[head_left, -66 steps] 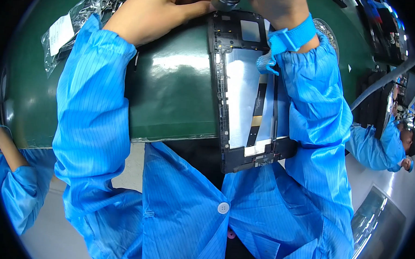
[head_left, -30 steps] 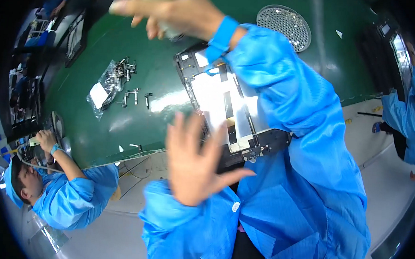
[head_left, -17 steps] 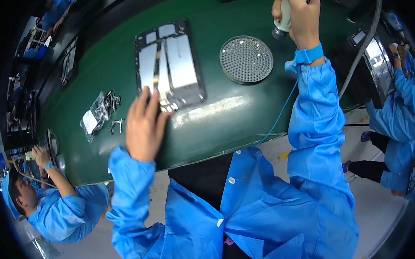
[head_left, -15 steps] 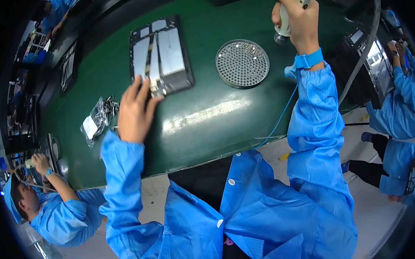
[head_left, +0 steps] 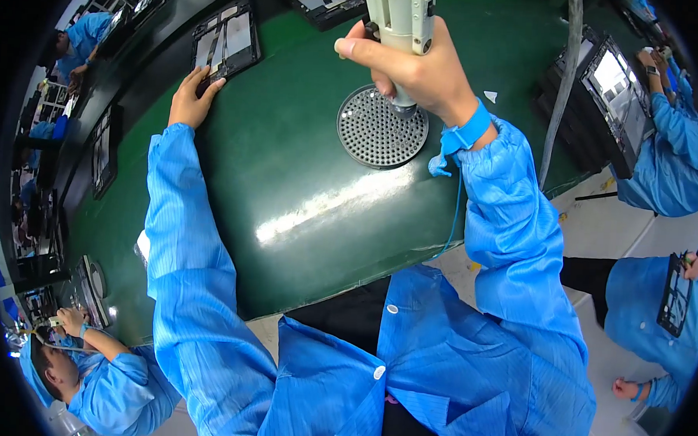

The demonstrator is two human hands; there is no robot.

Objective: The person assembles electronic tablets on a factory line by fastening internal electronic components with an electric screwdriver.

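Note:
My left hand (head_left: 192, 98) reaches to the far left with fingers and thumb spread, the fingertips against the near edge of an opened tablet (head_left: 236, 45). That tablet shows silver battery panels in a black frame and lies beside the dark rail. My right hand (head_left: 429, 73) is wrapped round a pale electric screwdriver (head_left: 400, 18). Its nose points down over the far part of a round screw tray (head_left: 380, 137), a dish full of small holes. Whether the tip touches the tray cannot be made out. A blue wrist strap (head_left: 468, 130) with a thin cord circles my right wrist.
Another opened tablet (head_left: 319, 5) lies at the far edge. Stacked devices (head_left: 615, 101) stand at the right behind a hanging grey cable (head_left: 560, 110). A white scrap (head_left: 490, 96) lies on the green table (head_left: 289, 161). Co-workers in blue sit left and right.
The tablet has slid away and to the left with my left hand. My right hand has brought the screwdriver left and nearer, over the tray. My left sleeve now mostly covers the plastic bag.

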